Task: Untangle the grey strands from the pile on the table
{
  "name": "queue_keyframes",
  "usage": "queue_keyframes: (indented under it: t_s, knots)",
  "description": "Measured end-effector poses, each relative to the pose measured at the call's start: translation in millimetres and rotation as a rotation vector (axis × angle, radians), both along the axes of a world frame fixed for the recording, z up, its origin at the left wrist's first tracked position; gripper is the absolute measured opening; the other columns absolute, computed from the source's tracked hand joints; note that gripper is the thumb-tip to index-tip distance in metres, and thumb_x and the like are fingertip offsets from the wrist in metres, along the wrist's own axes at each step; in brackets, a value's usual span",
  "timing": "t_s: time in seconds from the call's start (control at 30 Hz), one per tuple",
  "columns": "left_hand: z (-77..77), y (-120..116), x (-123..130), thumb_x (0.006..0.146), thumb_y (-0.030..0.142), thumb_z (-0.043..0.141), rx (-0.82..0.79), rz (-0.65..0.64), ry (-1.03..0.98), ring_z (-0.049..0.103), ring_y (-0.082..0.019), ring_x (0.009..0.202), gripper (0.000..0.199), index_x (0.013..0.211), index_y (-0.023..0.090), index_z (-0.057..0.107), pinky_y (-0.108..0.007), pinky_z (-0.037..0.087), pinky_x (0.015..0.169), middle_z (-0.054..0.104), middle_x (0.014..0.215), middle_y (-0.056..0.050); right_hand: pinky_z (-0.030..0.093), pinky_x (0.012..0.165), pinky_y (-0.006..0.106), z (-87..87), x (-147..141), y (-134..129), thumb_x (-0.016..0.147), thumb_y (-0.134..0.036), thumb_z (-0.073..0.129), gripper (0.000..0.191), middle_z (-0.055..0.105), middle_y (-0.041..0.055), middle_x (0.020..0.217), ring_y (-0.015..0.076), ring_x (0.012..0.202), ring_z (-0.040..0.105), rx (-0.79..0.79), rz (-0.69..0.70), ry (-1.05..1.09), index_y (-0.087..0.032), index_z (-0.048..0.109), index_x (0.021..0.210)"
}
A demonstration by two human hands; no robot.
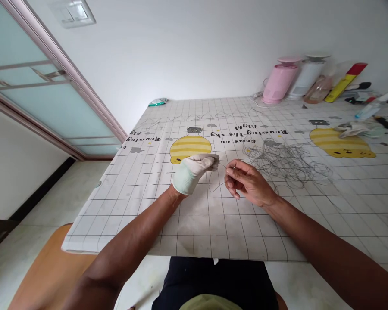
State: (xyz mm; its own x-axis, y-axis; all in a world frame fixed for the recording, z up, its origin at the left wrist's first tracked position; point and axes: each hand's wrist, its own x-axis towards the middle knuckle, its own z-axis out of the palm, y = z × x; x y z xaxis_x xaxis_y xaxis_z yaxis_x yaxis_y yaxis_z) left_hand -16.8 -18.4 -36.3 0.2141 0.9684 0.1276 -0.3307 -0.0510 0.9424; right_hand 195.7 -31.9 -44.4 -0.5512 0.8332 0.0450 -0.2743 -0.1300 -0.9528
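Observation:
A thin wire (217, 188) runs between my two hands above the checked tablecloth. My left hand (198, 168), in a pale glove with a light green cuff, is closed on one part of it. The bare fingers of my right hand (244, 180) pinch the wire a short way to the right. A loop of the wire hangs below the fingers. To the right of my right hand lies a loose tangle of thin wires (284, 161). Behind my hands, a row of bent wire pieces (221, 114) lies toward the back of the table.
The tablecloth (116, 224) covers the table up to the wall. A pink device (280, 82), a white device (307, 77), bottles and a yellow-red box (345, 82) stand at the back right. Another glove (357, 128) lies at the right. A green packet (158, 102) sits at the far left corner.

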Motion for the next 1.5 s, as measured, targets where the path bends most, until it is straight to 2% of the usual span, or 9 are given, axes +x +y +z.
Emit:
queue_keyframes:
  t_s: [0.17,0.27,0.43,0.53,0.83,1.1,1.2,1.33,1.5]
  knots:
    - [-3.3,5,-2,0.086,0.049,0.077,0.061,-0.066,0.034,0.061,-0.017,0.082,0.033,0.076,0.018,0.07,-0.037,0.054,0.086,0.066,0.085,-0.005,0.045,0.042,0.024,-1.4,0,0,0.1,-0.046,0.071,0.027,0.064,-0.0019,0.071,0.0127,0.054,0.056,0.043,-0.027,-0.02,-0.023,0.058,0.094]
    - [-1.1,9,-3,0.085,0.052,0.078,0.003,-0.088,0.024,0.063,-0.017,0.082,0.035,0.081,0.018,0.071,-0.036,0.055,0.084,0.068,0.087,-0.006,0.046,0.043,0.026,-1.0,1,1,0.101,-0.045,0.07,0.025,0.064,-0.0015,0.071,0.0135,0.055,0.057,0.104,-0.06,-0.036,-0.023,0.059,0.096]
    - [11.0,1,-6,0.089,0.057,0.074,-0.137,0.095,0.162,0.073,-0.022,0.088,0.048,0.112,0.015,0.075,-0.036,0.06,0.082,0.077,0.105,-0.012,0.049,0.045,0.027,1.0,3,3,0.103,-0.044,0.068,0.024,0.066,-0.0008,0.073,0.0141,0.056,0.06,0.226,-0.254,-0.09,-0.023,0.06,0.094]
    - [14.4,-6,-6,0.095,0.056,0.069,-0.133,0.155,0.303,0.076,-0.023,0.085,0.046,0.114,0.015,0.077,-0.036,0.062,0.081,0.08,0.102,-0.013,0.05,0.045,0.028,1.8,4,4,0.102,-0.045,0.068,0.025,0.066,-0.0004,0.074,0.0147,0.057,0.061,0.242,-0.343,-0.108,-0.023,0.06,0.092]
    - [-13.9,9,-12,0.085,0.046,0.085,-0.214,-0.224,-0.079,0.07,-0.019,0.089,0.043,0.105,0.01,0.077,-0.032,0.054,0.077,0.072,0.123,-0.02,0.048,0.045,0.026,6.4,4,6,0.099,-0.044,0.074,0.025,0.065,-0.0013,0.073,0.0142,0.056,0.06,0.145,-0.374,-0.025,-0.024,0.059,0.092]
    - [-7.7,1,-7,0.085,0.052,0.085,-0.314,-0.421,-0.085,0.062,-0.014,0.073,0.043,0.093,0.012,0.068,-0.027,0.046,0.063,0.065,0.093,-0.008,0.048,0.046,0.027,5.7,2,4,0.097,-0.046,0.076,0.026,0.064,-0.0004,0.073,0.0157,0.06,0.062,0.183,-0.421,-0.017,-0.025,0.063,0.092]
    - [-7.4,1,-7,0.083,0.054,0.086,-0.343,-0.443,-0.087,0.057,-0.011,0.064,0.047,0.09,0.012,0.066,-0.026,0.046,0.06,0.058,0.081,-0.003,0.052,0.052,0.029,4.3,3,5,0.096,-0.048,0.076,0.025,0.067,0.0021,0.08,0.0177,0.071,0.065,0.205,-0.4,-0.027,-0.025,0.068,0.091]
    - [-15.7,2,-4,0.082,0.051,0.088,-0.33,-0.416,-0.08,0.058,-0.012,0.064,0.046,0.086,0.012,0.065,-0.029,0.05,0.065,0.059,0.08,-0.004,0.058,0.071,0.034,4.3,4,6,0.096,-0.048,0.076,0.024,0.073,0.0072,0.1,0.0213,0.091,0.069,0.22,-0.337,-0.058,-0.024,0.078,0.094]
    - [-20.1,-2,3,0.086,0.044,0.086,-0.374,-0.494,-0.103,0.054,-0.011,0.067,0.037,0.088,0.014,0.065,-0.029,0.052,0.069,0.055,0.081,-0.002,0.057,0.082,0.036,2.7,2,7,0.092,-0.042,0.083,0.018,0.076,0.0058,0.097,0.0199,0.09,0.07,0.146,-0.309,-0.051,-0.025,0.084,0.098]
